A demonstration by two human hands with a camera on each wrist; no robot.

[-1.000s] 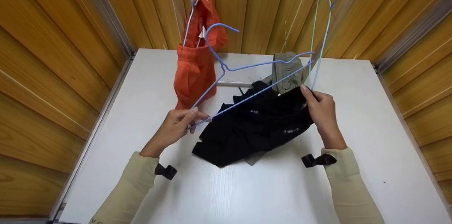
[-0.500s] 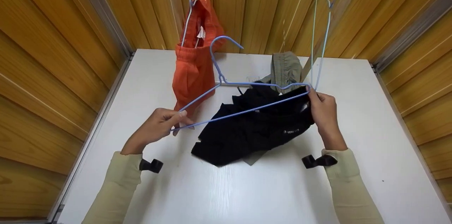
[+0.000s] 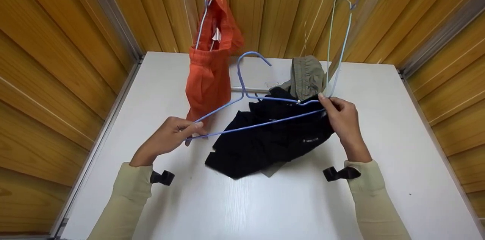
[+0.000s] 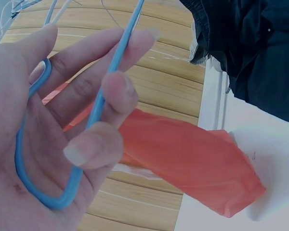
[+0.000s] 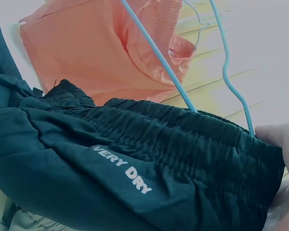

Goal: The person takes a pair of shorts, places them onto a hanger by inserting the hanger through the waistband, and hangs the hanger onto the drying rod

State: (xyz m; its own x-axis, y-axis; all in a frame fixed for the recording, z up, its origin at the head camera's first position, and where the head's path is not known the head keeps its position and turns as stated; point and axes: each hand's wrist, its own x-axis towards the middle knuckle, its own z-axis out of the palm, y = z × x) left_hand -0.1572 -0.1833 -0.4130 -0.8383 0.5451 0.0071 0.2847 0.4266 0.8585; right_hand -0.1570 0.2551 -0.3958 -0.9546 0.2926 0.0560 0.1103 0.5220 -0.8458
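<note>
We see the left hand [image 3: 168,136] closed loosely about one end of the blue hanger [image 3: 261,124]; in its wrist view, the bent corner lies along the palm, some fingertips curl over the long bar, and the other fingers stand nearly straight. From those fingers the hanger slants up to the right hand [image 3: 343,120], its hook standing above and between the two sets of fingers.

We find the right hand's thumb and fingers nipped together on the waistband of the black garment [image 3: 265,145]. Just beside that thumb, both hanger bars run into the waistband opening; we cannot tell whether the fingers behind the cloth also grip the wire. The black garment spreads from the right fingers toward the left ones, lower than the hanger, with white lettering near the right fingers.

Beyond the left fingers we see the orange shorts [image 3: 208,77] hanging on another hanger. Past the right fingers, slightly to their left, lies a grey-green garment [image 3: 306,75], partly under the black one, and above these fingers hangs a pale blue hanger [image 3: 344,39]. The white table [image 3: 235,209] stretches below both hands.
</note>
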